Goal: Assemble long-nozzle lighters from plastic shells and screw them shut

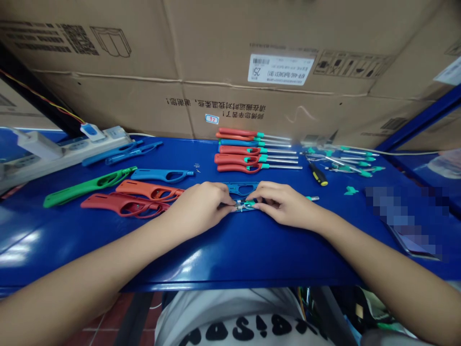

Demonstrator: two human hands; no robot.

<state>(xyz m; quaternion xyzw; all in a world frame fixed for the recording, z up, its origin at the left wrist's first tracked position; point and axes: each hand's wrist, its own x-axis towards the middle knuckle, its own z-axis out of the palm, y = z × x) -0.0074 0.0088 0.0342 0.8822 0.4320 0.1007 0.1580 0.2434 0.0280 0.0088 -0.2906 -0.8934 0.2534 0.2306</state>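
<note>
Both of my hands meet at the middle of the table over a partly assembled gas lighter [248, 204], with its inner parts and teal trigger piece showing. My left hand [207, 206] pinches its left part between thumb and fingertips. Over the teal piece, my right hand [288, 204] is closed with thumb and fingers together. The lighter's metal tube [314, 198] pokes out past the right hand. Just behind lies an empty blue casing half [240, 188], partly covered by my fingers. My hands hide much of the held lighter.
Finished-looking lighters [239, 150] are lined up at the back. Loose casings in orange [144, 190], red [115, 204], green [82, 187] and blue [162, 174] lie left. A screwdriver [317, 174], tube assemblies [349, 161] and a phone-like object [406, 226] are right; a power strip [72, 149] is far left.
</note>
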